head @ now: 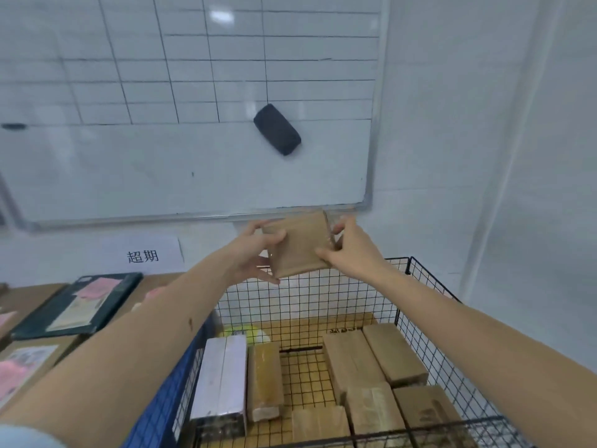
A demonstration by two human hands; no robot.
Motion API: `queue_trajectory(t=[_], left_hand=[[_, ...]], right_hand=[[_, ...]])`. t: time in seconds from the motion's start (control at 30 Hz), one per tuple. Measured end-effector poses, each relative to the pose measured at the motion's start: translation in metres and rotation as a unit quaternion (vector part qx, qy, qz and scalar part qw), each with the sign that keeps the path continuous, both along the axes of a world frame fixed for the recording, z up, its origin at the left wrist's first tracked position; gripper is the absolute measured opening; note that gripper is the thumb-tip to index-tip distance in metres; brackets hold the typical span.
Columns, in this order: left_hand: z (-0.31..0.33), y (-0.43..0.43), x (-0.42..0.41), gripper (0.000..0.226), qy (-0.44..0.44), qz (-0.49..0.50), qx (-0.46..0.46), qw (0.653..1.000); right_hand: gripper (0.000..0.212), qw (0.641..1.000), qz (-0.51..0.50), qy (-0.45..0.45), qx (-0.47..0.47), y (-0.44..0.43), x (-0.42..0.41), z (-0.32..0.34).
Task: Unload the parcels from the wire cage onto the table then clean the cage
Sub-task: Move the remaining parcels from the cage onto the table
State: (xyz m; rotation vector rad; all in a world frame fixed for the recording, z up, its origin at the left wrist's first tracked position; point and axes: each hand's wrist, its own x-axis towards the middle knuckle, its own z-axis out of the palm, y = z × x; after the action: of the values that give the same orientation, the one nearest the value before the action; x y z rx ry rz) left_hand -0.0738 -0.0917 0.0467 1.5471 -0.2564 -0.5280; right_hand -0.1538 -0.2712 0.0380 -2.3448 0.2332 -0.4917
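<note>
The unloading step is in hand, early to midway by my judgement, since several parcels still lie in the cage and no cleaning has begun. A small flat brown kraft-paper parcel is held up in the air at the centre of the frame, above the back rim of the black wire-mesh cage and in front of the lower edge of the white gridded whiteboard. The left grip is clamped on its left edge, thumb across the front face and fingers curled underneath; the right grip pinches its right edge and lower corner. The next move calls for swinging the parcel toward the left of the frame and setting it flat on a bare patch of the brown bench, beside the dark green folder lying there. The parcel looks matte, stiff and thin, with crisp corners, so it should carry easily. Down in the cage, at the lower centre, stand a long white glossy box and a yellowish parcel wrapped in shiny tape; toward the lower right lie blocky brown cardboard parcels, packed touching one another on the mesh floor.
</note>
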Motion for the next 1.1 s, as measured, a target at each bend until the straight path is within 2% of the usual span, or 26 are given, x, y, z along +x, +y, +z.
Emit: queue_trajectory(t=[0.13,0.2,0.3,0.43,0.5,0.53,0.7,0.9,1.1], left_hand=[[-0.012,-0.003,0.007,0.034,-0.032,0.070,0.018,0.997],[-0.016,-0.001,0.010,0.031,-0.020,0.068,0.017,0.997],[-0.022,0.005,0.017,0.041,0.012,0.040,-0.013,0.999],[-0.028,0.010,0.029,0.055,0.047,0.052,-0.056,0.996],[-0.032,0.012,0.035,0.054,0.045,0.046,-0.059,0.996],[-0.034,0.013,0.038,0.053,0.042,0.038,-0.054,0.997],[-0.050,0.020,0.039,0.042,0.041,0.010,-0.004,0.999],[-0.066,0.021,0.048,0.035,0.000,0.052,0.011,0.999],[-0.060,0.035,0.064,0.037,-0.050,0.065,0.069,0.994]], right_hand=[[0.049,0.999,0.020,0.029,0.030,0.009,0.000,-0.014],[0.046,0.997,0.022,0.044,0.051,0.015,0.001,-0.015],[0.046,0.996,0.025,0.068,0.056,0.018,0.006,-0.019],[0.060,0.995,0.047,0.082,0.041,0.021,0.010,-0.024],[0.048,0.994,0.058,0.085,0.038,0.023,0.012,-0.024],[0.043,0.993,0.062,0.089,0.038,0.025,0.013,-0.024],[0.054,0.994,0.045,0.096,0.003,0.031,0.023,-0.035],[0.058,0.991,0.052,0.120,-0.024,0.032,0.033,-0.049],[0.073,0.998,0.000,0.058,-0.040,0.019,0.046,-0.050]])
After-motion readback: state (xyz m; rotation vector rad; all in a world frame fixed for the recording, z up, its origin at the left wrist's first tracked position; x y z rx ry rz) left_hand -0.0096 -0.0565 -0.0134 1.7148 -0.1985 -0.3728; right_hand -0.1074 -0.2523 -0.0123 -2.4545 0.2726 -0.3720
